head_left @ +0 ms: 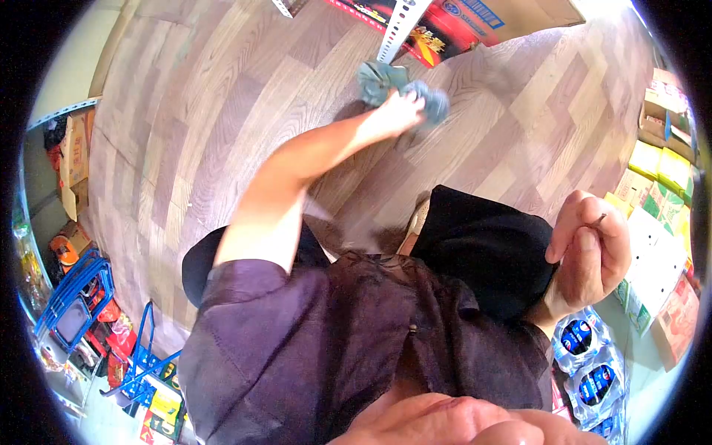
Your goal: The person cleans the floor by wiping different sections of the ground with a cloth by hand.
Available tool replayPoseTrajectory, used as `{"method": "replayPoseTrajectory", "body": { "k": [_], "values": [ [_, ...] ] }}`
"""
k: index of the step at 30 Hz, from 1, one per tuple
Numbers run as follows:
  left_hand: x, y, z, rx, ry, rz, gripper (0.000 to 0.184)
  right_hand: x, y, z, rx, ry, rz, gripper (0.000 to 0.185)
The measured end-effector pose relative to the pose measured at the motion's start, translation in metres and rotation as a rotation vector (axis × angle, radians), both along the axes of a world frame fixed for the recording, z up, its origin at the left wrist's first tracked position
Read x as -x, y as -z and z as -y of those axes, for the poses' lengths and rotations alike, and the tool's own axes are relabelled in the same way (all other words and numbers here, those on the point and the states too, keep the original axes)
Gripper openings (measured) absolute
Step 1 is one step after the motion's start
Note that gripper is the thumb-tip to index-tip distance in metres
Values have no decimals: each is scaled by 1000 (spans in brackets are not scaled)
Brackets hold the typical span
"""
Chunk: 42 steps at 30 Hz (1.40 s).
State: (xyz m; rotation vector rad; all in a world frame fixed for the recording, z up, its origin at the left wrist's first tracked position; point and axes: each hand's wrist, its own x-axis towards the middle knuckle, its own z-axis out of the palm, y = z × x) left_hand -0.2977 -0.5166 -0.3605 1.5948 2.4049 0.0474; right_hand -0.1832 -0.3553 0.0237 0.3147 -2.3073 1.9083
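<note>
My left hand (402, 113) reaches far forward over the wood-pattern floor (297, 89), its fingers closed on a grey-green cloth (380, 80). Part of the cloth bunches out on either side of the hand, blurred by motion. It is close to the foot of a white perforated metal post (397, 33). At the right, my right hand (589, 248) is raised beside my knee with its fingers curled closed. A small dark tip shows between those fingers, too small to name.
Behind the post stands a red printed box (441, 37) under a cardboard box (519, 22). Shelves with cartons (660, 259) line the right. Wrapped blue cans (578, 337) stand near my right side. Blue-framed baskets (74, 311) and packages are at the left.
</note>
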Motion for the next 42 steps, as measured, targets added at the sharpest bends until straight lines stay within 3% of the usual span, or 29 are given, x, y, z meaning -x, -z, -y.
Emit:
{"method": "replayPoseTrajectory", "body": {
  "k": [2,3,4,5,6,7,8,10,11,12,14,15,18,21,23,25,27,29,31,33,37,38,39,40,41,42],
  "values": [
    [-40,23,50,-87,348,-130,27,0,0,2,41,9,-9,22],
    [-67,74,91,-306,462,-188,22,-1,-1,2,40,12,-17,22],
    [-81,54,128,-321,574,-82,19,-3,-3,2,41,46,28,22],
    [-95,35,159,-117,657,22,18,-5,-5,3,44,82,79,22],
    [-124,100,220,-343,533,107,20,-5,-2,6,120,86,12,23],
    [-128,93,262,-487,489,347,40,-1,-7,5,93,38,17,24],
    [-121,39,286,-72,365,684,41,1,-8,1,61,-25,18,24],
    [-151,55,367,32,238,565,35,5,-12,-11,-44,-127,41,24],
    [-162,46,397,329,516,165,31,6,-17,-13,-96,-152,70,23],
    [-163,43,420,283,528,96,27,6,-23,-15,-148,-178,98,23],
    [-145,-2,425,386,305,303,23,12,-31,-16,-204,-186,151,23],
    [-144,-11,427,527,368,276,22,14,-29,-16,-206,-208,176,23],
    [-147,-17,422,450,224,310,22,16,-28,-9,-188,-155,166,19],
    [-122,-8,410,570,6,298,21,20,-23,-6,-174,-147,202,19],
    [-88,13,410,374,-455,210,25,23,-21,-2,-181,-146,213,19],
    [-35,-58,351,315,-695,229,46,27,-20,1,-195,-166,243,21],
    [10,-24,346,292,-884,157,63,30,-19,2,-217,-150,261,21],
    [53,19,345,181,-1000,90,61,31,-20,4,-236,-134,281,21],
    [86,9,305,221,-1178,108,52,31,-21,6,-225,-107,323,20],
    [91,-2,255,296,-1187,74,41,32,-22,10,-227,-106,336,20],
    [43,-11,183,-2,-789,-14,23,36,-17,19,-234,-107,326,21],
    [24,-24,158,25,-752,43,13,39,-18,20,-288,-108,338,22],
    [2,6,153,-104,-608,11,12,40,-14,22,-284,-94,365,22],
    [-21,-9,146,-195,-444,122,13,41,-16,28,-308,-41,427,23],
    [-40,-12,140,-430,-532,420,16,43,-15,30,-319,-15,438,22],
    [-82,95,131,-965,-307,650,17,42,-10,33,-288,18,408,22]
  ]
}}
